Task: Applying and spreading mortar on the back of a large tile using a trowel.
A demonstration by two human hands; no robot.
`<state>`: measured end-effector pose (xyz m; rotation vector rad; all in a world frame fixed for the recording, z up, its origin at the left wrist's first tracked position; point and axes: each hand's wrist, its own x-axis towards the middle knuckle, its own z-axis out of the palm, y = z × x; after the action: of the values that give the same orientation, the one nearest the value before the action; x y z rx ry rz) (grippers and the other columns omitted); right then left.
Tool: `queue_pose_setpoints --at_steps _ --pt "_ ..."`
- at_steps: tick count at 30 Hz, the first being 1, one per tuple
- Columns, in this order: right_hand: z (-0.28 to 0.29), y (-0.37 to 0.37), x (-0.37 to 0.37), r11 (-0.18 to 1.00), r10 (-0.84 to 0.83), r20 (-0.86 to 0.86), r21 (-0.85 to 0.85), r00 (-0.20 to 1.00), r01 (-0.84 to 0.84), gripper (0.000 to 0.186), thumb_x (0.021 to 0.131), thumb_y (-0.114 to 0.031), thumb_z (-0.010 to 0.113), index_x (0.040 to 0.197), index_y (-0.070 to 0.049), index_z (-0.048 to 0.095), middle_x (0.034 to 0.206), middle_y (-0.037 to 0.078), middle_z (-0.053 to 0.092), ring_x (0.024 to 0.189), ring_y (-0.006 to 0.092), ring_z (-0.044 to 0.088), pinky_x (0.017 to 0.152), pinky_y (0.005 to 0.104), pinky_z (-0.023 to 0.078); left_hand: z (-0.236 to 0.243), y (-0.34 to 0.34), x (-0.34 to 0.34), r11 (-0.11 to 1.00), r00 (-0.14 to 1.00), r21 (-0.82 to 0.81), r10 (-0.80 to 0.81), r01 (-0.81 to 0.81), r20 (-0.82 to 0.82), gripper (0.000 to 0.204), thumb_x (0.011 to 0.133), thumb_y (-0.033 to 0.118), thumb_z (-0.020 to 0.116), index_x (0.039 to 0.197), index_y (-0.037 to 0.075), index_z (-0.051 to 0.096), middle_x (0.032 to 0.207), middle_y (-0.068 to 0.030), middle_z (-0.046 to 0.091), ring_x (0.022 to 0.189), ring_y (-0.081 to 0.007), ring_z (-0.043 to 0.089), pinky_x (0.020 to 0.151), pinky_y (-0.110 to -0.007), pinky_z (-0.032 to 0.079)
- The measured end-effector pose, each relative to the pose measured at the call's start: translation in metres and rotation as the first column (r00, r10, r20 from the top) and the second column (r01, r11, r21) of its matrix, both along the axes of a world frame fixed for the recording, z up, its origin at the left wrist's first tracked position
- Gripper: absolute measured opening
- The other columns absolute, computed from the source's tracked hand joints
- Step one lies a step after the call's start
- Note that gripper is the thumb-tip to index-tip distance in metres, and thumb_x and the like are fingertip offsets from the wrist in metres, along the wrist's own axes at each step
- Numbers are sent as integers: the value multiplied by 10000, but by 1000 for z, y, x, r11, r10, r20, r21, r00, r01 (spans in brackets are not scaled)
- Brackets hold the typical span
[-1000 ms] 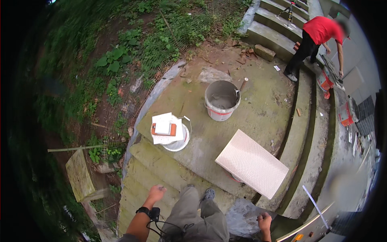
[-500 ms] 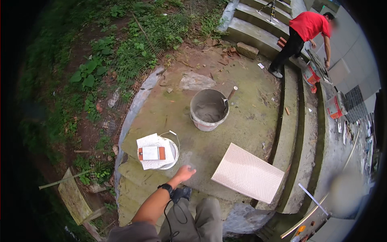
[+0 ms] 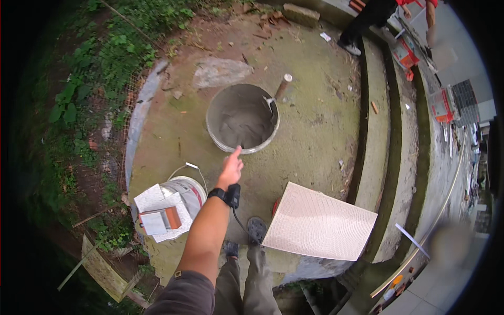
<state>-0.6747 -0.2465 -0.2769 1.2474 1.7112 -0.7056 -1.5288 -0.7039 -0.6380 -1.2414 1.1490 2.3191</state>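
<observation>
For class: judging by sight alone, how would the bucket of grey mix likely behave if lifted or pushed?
The bucket is probably heavy, since thick grey mix lies inside. The mix holds ridges, so it should slump rather than slosh. Standing upright on concrete, the bucket would likely resist tipping under a gentle push.

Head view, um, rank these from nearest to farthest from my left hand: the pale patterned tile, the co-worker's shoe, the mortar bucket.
From your left hand:
1. Mortar bucket, straight ahead of it.
2. Pale patterned tile, to its right.
3. Co-worker's shoe, far ahead, upper right.
</observation>
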Motion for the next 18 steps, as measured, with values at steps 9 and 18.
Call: queue_pose_setpoints --at_steps 9,18 --pt "21 -29 -75 973 -229 61 0 971 230 266 988 -175 547 1111 20 679 816 150 737 653 204 699 562 357 573 -54 15 -38 968 972 89 231 -233 35 544 842 108 697 1291 -79 453 1350 -221 460 1198 -428 551 1014 -561 495" --pt "40 -41 -46 995 55 59 79 997 -59 319 955 -271 570 1035 10 699 738 220 695 669 333 683 646 470 534 -19 17 -75 988 987 -106 124 -113 104 468 889 138 594 1310 -6 452 1366 -249 458 1222 -429 522 1031 -577 484"
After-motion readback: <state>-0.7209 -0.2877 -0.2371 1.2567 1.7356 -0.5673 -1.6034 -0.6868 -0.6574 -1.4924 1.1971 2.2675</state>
